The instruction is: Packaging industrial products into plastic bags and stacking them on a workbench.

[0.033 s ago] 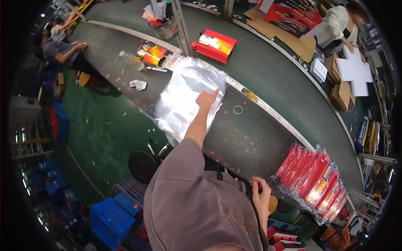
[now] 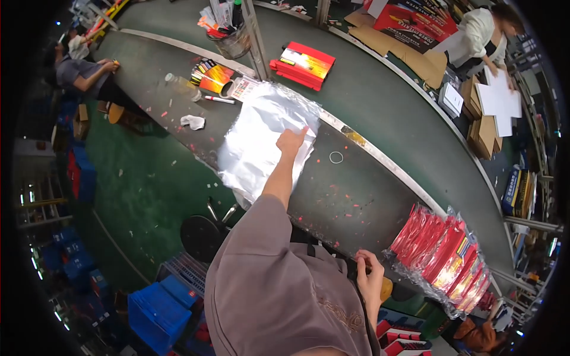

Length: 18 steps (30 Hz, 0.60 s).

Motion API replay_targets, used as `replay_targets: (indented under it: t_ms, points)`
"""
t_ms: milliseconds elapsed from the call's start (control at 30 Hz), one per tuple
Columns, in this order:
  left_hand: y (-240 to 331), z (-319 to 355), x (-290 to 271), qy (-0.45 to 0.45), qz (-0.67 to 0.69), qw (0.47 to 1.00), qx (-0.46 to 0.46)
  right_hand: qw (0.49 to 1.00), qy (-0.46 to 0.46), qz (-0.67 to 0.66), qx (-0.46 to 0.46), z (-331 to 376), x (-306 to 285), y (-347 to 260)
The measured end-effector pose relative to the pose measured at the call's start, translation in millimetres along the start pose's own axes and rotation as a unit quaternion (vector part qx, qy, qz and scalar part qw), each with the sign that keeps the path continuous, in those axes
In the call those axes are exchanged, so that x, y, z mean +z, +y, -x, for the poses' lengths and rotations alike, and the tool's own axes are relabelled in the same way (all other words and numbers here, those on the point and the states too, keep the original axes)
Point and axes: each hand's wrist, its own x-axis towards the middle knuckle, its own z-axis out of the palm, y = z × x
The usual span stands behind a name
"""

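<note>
A stack of shiny, clear-silver plastic bags (image 2: 252, 139) lies across the bench. My left hand (image 2: 290, 141) rests on its right part, one finger stretched toward the bags' right edge and the other fingers partly curled. Nothing shows lifted in that hand. My right hand (image 2: 370, 274) hangs low near the bench's front edge, left of a row of red devices in clear plastic wrap (image 2: 442, 255). Its fingers bend loosely, with the thumb apart, and I see nothing in them. A thin white ring (image 2: 336, 157) lies right of the bags.
Beyond the bags sit a red device (image 2: 303, 64), a marker (image 2: 219, 99), a clear bottle (image 2: 183, 86) and a crumpled white tissue (image 2: 192, 122). A metal post (image 2: 256, 41) stands by a basket of tools (image 2: 230, 43). Co-workers are at far left and far right. Blue crates (image 2: 157, 317) stand below left.
My hands keep their places on the bags and near the bench edge. The view has shifted slightly. At the far right, the co-worker's hands and white sheets have moved a little.
</note>
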Motion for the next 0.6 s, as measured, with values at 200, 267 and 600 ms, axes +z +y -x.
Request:
replay_targets:
  t_ms: [200, 267, 600]
  points:
    - [-21, -9, 19, -0.104, 0.298, 0.943, 0.102, 0.996, 0.049, -0.061, -0.032, -85, 52, -49]
    - [-30, 5, 4, -0.085, 0.386, 0.913, 0.100, 0.980, -0.064, 0.098, -0.163, -122, 64, -74]
    - [-47, 58, -55, -0.152, 0.458, 0.870, 0.103, 0.947, -0.083, 0.176, -0.258, -296, 197, -66]
